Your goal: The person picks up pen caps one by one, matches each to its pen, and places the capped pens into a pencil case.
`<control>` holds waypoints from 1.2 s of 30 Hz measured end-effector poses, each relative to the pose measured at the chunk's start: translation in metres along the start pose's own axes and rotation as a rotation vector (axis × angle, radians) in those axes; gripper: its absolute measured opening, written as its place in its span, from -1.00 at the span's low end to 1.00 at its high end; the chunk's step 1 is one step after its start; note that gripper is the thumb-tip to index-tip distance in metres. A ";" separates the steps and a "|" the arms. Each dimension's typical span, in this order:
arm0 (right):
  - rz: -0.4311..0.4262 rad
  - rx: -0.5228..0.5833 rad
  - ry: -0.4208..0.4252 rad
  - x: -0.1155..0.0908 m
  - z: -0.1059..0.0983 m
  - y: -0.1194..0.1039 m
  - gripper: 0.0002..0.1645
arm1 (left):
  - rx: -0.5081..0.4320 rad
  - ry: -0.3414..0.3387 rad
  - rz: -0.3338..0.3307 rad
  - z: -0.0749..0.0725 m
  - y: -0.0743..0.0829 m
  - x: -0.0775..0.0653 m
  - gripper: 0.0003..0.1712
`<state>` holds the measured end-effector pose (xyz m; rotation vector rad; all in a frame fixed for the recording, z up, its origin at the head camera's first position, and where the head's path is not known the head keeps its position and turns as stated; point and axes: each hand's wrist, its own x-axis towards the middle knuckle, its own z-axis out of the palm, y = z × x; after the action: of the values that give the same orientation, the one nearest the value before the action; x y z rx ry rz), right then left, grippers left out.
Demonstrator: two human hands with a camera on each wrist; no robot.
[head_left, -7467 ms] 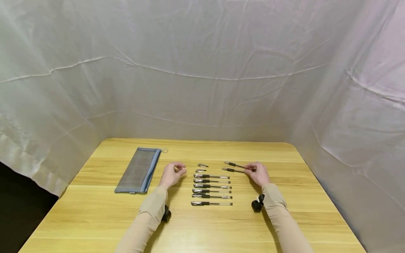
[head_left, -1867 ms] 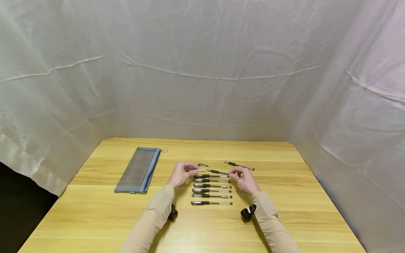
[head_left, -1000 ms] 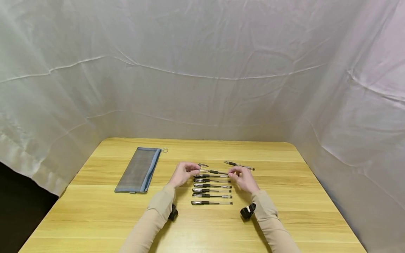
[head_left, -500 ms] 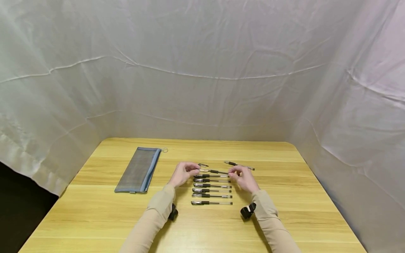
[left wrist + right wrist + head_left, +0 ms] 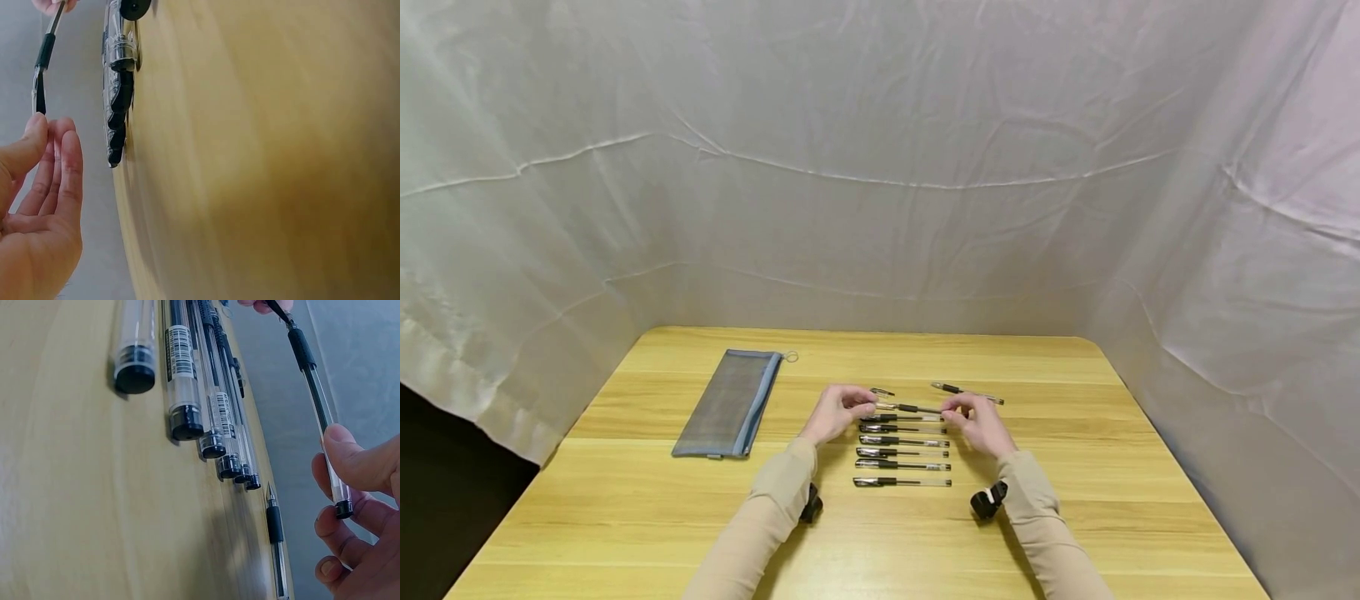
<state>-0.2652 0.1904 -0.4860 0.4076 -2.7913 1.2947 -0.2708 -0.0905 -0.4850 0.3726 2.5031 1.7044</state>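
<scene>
While left hand (image 5: 837,412) pinches clear cap (image 5: 886,406) at tip of held pen (image 5: 910,408), gripped by right hand (image 5: 979,423), six capped pens (image 5: 891,453) lie lined up; uncapped pen (image 5: 967,392), loose cap (image 5: 882,392) left.

- The left hand (image 5: 837,414) pinches the left end of the pen (image 5: 917,408) between thumb and fingertips, its long fingers close together and only slightly bent.
- The right hand (image 5: 979,425) pinches the right end of the pen, thumb laid on the barrel, the other fingers bent.
- The left forearm (image 5: 751,525) and right forearm (image 5: 1047,525), both sleeved in beige, slant inward toward the pen from its near side.
</scene>
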 end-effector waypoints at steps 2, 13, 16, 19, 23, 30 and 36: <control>-0.002 0.001 0.000 0.000 0.000 0.000 -0.91 | -0.004 -0.008 0.006 0.000 0.000 0.000 -0.74; -0.005 0.006 -0.001 -0.001 0.000 -0.003 -0.90 | -0.014 -0.024 0.039 0.001 -0.003 0.001 -0.73; -0.012 0.003 -0.007 -0.002 0.000 -0.004 -0.91 | -0.015 -0.031 0.041 0.003 -0.002 0.000 -0.72; -0.018 -0.002 -0.007 -0.002 0.000 -0.005 -0.91 | -0.013 -0.035 0.041 0.003 -0.002 0.000 -0.72; -0.015 -0.005 -0.005 -0.002 0.000 -0.004 -0.90 | -0.013 -0.036 0.038 0.003 -0.002 0.000 -0.71; 0.003 0.000 -0.004 -0.001 0.000 -0.005 -0.90 | -0.013 -0.033 0.047 0.003 -0.002 0.002 -0.71; 0.017 0.001 -0.009 0.000 0.000 -0.006 -0.88 | -0.005 -0.034 0.061 0.003 -0.002 0.003 -0.71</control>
<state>-0.2633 0.1870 -0.4819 0.3913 -2.8080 1.3013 -0.2731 -0.0882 -0.4879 0.4775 2.4879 1.7109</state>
